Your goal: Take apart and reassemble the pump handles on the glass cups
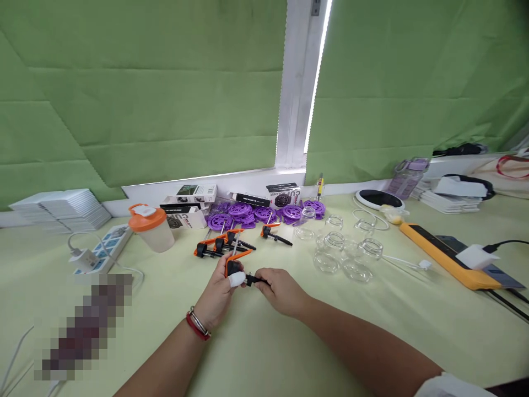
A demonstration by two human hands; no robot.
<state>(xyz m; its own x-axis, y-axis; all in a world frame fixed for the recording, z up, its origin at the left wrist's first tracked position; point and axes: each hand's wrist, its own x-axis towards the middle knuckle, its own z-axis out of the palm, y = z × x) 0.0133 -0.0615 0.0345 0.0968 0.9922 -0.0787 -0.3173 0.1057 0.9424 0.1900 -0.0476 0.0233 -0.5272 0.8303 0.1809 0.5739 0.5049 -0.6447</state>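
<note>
My left hand (217,295), its thumb wrapped in white, is closed around an orange-and-black clamp-like part (232,267) with a thin metal rod sticking up. My right hand (284,289) pinches the black stem (253,280) on the right side of that same part. Both hands meet just above the table, near its middle. Beyond them lie several similar orange-and-black parts, among them one clamp-like part (270,234) standing apart to the right. A row of purple spoked plastic pieces (239,210) lies behind these.
Several clear glass jars (328,259) stand right of my hands. At the left are an orange-lidded shaker cup (151,229), a power strip (109,248) and stacked white cards (61,209). Printed cup holder boxes (185,218) line the back. A yellow-edged power strip (440,256) lies right.
</note>
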